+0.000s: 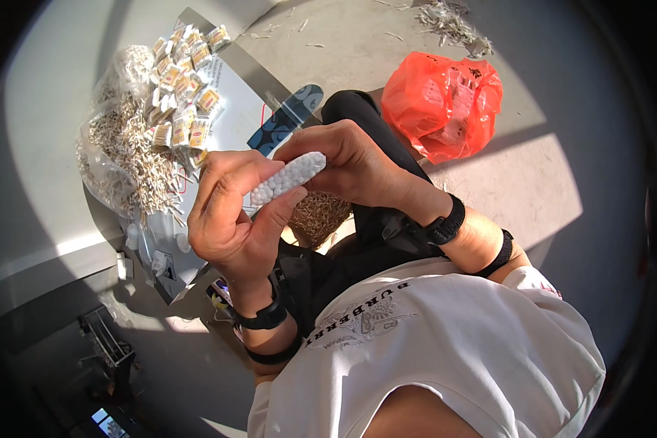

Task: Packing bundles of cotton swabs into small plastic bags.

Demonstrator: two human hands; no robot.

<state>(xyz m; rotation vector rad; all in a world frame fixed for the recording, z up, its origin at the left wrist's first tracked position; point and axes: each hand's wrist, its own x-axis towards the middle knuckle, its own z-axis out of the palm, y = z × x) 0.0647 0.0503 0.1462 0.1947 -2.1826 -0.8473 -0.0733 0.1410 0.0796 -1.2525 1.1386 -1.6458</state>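
Up in front of me is a pack of cotton swabs [287, 179], tilted so its rows of round white tips show. My left hand [230, 208] grips its lower left end between the thumb and fingers. The fingers of my right hand [354, 164] are closed at its upper right end, partly hidden behind it. Left of my hands, a clear plastic bag [135, 69] lies open with a heap of loose cotton swabs [142, 157] spilling from it. Several filled packs of cotton swabs [186, 84] lie in a cluster beside the heap.
The packs and swabs rest on a grey board-like surface [233, 95]. A blue patterned item [288, 117] lies at its right edge. A red plastic bag [442, 106] stands beyond my right arm, with scattered pale scraps [452, 25] farther off. Brown thin pieces [321, 219] show below my hands.
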